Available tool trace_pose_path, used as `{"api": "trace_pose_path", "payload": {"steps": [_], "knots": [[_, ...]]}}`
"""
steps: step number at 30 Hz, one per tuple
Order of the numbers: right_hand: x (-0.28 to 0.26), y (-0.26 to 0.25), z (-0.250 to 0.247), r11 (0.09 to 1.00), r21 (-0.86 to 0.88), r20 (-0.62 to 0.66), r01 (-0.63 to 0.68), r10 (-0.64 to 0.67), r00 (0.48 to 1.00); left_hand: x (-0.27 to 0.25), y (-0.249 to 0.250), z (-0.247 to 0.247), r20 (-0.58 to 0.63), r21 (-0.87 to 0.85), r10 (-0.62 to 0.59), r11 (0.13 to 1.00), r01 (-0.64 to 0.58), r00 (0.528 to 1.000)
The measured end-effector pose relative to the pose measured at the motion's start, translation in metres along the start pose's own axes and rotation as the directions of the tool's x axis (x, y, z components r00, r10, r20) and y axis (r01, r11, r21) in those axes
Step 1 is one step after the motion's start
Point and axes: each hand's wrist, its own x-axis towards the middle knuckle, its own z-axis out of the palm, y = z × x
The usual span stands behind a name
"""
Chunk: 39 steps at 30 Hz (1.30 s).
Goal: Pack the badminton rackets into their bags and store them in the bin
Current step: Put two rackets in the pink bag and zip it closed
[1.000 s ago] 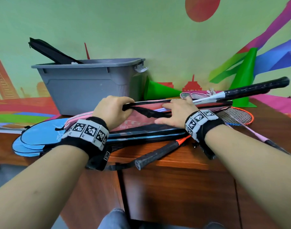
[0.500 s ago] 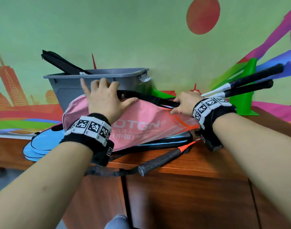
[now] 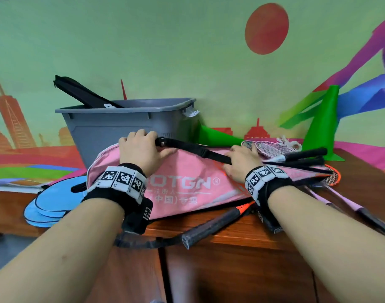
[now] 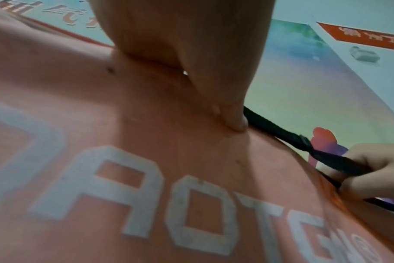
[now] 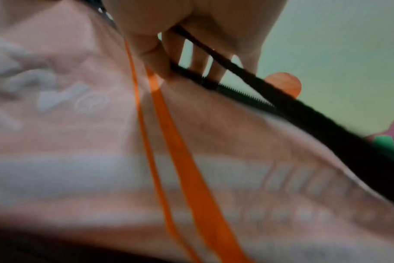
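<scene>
A pink racket bag point(image 3: 187, 182) point(image 4: 146, 169) point(image 5: 236, 151) with white lettering stands on its long edge on the wooden table point(image 3: 241, 232), in front of the grey bin point(image 3: 121, 125). Two black racket handles point(image 3: 305, 155) stick out of its right end. My left hand point(image 3: 141, 149) point(image 4: 214, 80) grips the bag's top edge, fingers curled over it and thumb on the front. My right hand point(image 3: 241, 162) point(image 4: 376, 169) point(image 5: 160, 53) pinches the top edge at the zip point(image 5: 236, 92), with the black strap point(image 3: 196, 149) point(image 5: 304, 110) running through it.
A black bag point(image 3: 82, 92) sticks out of the bin. Blue bags point(image 3: 54, 200) lie at the left. An orange-and-black racket point(image 3: 217, 221) lies under the pink bag. Pink rackets point(image 3: 270, 147), shuttlecocks point(image 3: 289, 144) and green cones point(image 3: 324, 127) are at the right.
The pink bag, flat on the pile a second ago, now stands on its edge under both hands. Its right end with the handles has dropped lower than half a second ago.
</scene>
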Motion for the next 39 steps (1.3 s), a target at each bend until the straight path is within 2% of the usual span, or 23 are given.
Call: {"api": "trace_pose_path", "payload": {"steps": [3, 7, 9, 13, 16, 18, 20, 24, 27, 31, 35, 39], "knots": [[-0.004, 0.000, 0.000, 0.982, 0.180, 0.046, -0.047, 0.039, 0.998, -0.002, -0.006, 0.005, 0.010, 0.057, -0.043, 0.997, 0.043, 0.999], [-0.009, -0.004, 0.003, 0.934, 0.350, 0.027, -0.075, 0.069, 0.997, -0.011, -0.015, 0.004, -0.005, 0.051, -0.094, 0.994, 0.094, 0.996], [-0.010, -0.015, -0.002, 0.890, 0.454, 0.033, -0.040, 0.028, 0.999, -0.011, -0.016, 0.001, 0.003, 0.011, -0.071, 0.997, 0.071, 0.997], [-0.004, -0.057, -0.021, 0.754, 0.648, -0.030, 0.113, -0.123, 0.992, -0.012, -0.015, -0.006, 0.049, -0.020, -0.021, 1.000, 0.022, 0.999], [0.003, -0.091, -0.038, 0.664, 0.736, -0.076, 0.130, -0.109, 0.991, -0.014, -0.023, -0.013, 0.082, -0.057, -0.001, 0.998, 0.006, 0.997], [0.007, -0.104, -0.045, 0.650, 0.754, -0.082, 0.099, -0.056, 0.995, -0.015, -0.029, -0.016, 0.108, -0.115, 0.013, 0.993, 0.000, 0.994], [0.008, -0.109, -0.047, 0.636, 0.762, -0.112, 0.121, -0.054, 0.992, -0.016, -0.032, -0.020, 0.127, -0.145, 0.019, 0.989, 0.000, 0.992], [0.003, -0.115, -0.048, 0.558, 0.819, -0.112, 0.133, -0.073, 0.991, -0.018, -0.030, -0.022, 0.134, -0.115, 0.015, 0.993, 0.001, 0.991], [0.001, -0.117, -0.052, 0.564, 0.811, -0.120, 0.154, -0.096, 0.988, -0.019, -0.029, -0.021, 0.121, -0.126, 0.001, 0.992, 0.014, 0.993], [0.002, -0.113, -0.045, 0.560, 0.813, -0.133, 0.158, -0.085, 0.987, -0.020, -0.032, -0.023, 0.180, -0.165, 0.034, 0.986, -0.004, 0.983], [0.002, -0.120, -0.035, 0.504, 0.846, -0.184, 0.173, -0.027, 0.983, -0.021, -0.029, -0.031, 0.216, -0.339, -0.007, 0.937, 0.081, 0.976], [-0.010, -0.126, -0.031, 0.512, 0.823, -0.279, 0.246, -0.013, 0.960, -0.020, -0.022, -0.027, 0.198, -0.271, -0.067, 0.955, 0.120, 0.978]]}}
